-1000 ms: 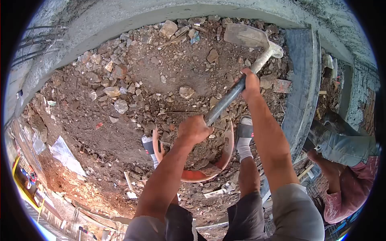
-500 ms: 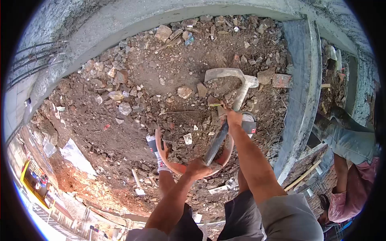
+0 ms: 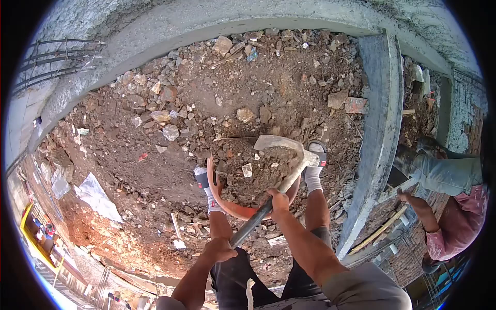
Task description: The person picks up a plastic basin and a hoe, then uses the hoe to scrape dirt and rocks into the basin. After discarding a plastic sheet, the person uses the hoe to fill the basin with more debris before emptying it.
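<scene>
A hoe (image 3: 287, 181) with a wide metal blade and a dark handle slants from lower left to upper right. My left hand (image 3: 219, 250) is wrapped round the handle's lower end, in front of my shorts. Nearer the head of the hoe, my right hand (image 3: 279, 200) grips the handle. The blade (image 3: 279, 142) is over the soil beside my right foot. An orange-red curved basin (image 3: 235, 209) lies between my feet, below the hoe, with soil and stones in and around it.
Rubble and stones (image 3: 170, 132) cover the ground. A concrete beam (image 3: 380, 119) runs along the right, and a concrete wall (image 3: 206, 26) curves across the top. Beyond the beam, a person (image 3: 457, 222) in a pink top bends over. White plastic (image 3: 95, 196) lies left.
Both hands have drawn the hoe down toward my body, and its blade has moved from the far soil to near my right foot. The other person's arm has risen toward the beam.
</scene>
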`<state>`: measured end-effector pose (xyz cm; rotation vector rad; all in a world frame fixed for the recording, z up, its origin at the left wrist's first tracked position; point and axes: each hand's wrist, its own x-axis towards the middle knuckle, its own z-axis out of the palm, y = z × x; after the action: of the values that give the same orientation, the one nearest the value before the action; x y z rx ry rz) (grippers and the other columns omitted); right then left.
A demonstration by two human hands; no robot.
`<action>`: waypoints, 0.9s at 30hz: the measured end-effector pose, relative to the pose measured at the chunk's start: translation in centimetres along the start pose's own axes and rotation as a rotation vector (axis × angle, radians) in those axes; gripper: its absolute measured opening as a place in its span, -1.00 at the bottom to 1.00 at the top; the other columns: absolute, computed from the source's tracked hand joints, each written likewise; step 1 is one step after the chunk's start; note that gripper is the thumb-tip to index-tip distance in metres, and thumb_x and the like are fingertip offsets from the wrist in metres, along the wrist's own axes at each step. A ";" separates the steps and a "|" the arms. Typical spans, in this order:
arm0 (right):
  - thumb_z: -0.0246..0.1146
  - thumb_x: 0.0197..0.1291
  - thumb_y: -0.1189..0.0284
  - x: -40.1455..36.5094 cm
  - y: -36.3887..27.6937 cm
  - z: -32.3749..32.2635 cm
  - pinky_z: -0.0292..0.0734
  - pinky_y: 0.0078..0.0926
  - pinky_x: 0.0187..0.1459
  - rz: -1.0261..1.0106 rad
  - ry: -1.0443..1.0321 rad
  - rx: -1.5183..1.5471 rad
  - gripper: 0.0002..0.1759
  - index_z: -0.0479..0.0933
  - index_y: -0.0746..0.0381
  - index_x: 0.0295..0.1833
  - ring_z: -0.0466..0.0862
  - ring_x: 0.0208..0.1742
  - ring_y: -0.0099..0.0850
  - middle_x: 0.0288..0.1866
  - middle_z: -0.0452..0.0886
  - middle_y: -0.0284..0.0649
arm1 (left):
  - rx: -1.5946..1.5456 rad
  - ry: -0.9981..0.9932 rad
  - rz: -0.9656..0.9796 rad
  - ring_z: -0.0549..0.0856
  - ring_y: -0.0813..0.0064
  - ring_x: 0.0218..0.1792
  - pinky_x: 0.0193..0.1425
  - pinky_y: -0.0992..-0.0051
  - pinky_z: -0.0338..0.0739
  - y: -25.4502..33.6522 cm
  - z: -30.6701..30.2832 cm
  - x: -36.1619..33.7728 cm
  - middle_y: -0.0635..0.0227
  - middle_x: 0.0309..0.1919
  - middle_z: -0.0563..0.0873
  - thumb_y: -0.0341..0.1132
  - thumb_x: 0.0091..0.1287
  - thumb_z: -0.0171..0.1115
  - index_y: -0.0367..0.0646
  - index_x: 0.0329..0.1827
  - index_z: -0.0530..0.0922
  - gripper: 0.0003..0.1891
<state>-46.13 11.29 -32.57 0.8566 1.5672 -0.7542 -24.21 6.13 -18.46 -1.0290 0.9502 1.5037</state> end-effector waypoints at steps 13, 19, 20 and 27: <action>0.23 0.04 0.51 -0.7 -10.5 2.5 0.58 -0.21 -0.45 -0.201 -0.171 0.082 -0.82 0.44 0.33 -0.23 0.56 -0.52 -0.24 -0.46 0.48 -0.16 | 0.034 0.363 0.300 0.74 0.11 -0.18 -0.03 0.21 0.59 4.8 -3.2 5.2 0.10 -0.25 0.74 0.02 0.06 0.33 -0.13 0.04 0.61 -0.46; 0.24 0.04 0.42 10.5 -20.4 7.8 0.48 -0.23 -0.58 -0.390 0.095 -0.084 -0.80 0.42 0.28 -0.26 0.53 -0.60 -0.27 -0.51 0.46 -0.17 | 0.002 0.320 0.219 0.77 0.24 -0.22 -0.04 0.27 0.63 14.3 -11.6 10.9 0.10 -0.28 0.76 -0.10 0.09 0.31 -0.21 -0.15 0.68 -0.62; 0.23 0.05 0.43 11.5 -18.9 7.6 0.45 -0.24 -0.61 -0.396 0.063 -0.199 -0.82 0.40 0.29 -0.30 0.53 -0.63 -0.25 -0.51 0.49 -0.13 | -0.120 0.181 0.160 0.77 0.18 -0.26 -0.06 0.26 0.63 13.5 -11.2 11.4 0.08 -0.35 0.76 -0.11 0.06 0.32 -0.25 -0.27 0.69 -0.64; 0.24 0.06 0.45 7.8 -8.4 6.6 0.48 -0.21 -0.56 -0.108 0.097 -0.102 -0.83 0.43 0.29 -0.29 0.49 -0.61 -0.24 -0.53 0.41 -0.19 | -0.115 0.285 0.152 0.74 0.14 -0.32 -0.17 0.27 0.58 4.7 -3.9 8.6 -0.03 -0.43 0.72 -0.14 -0.05 0.40 -0.38 -0.23 0.62 -0.54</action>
<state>-50.57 2.22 -41.12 0.7483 1.7343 -0.7118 -29.18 4.38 -27.64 -1.3033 1.1734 1.5770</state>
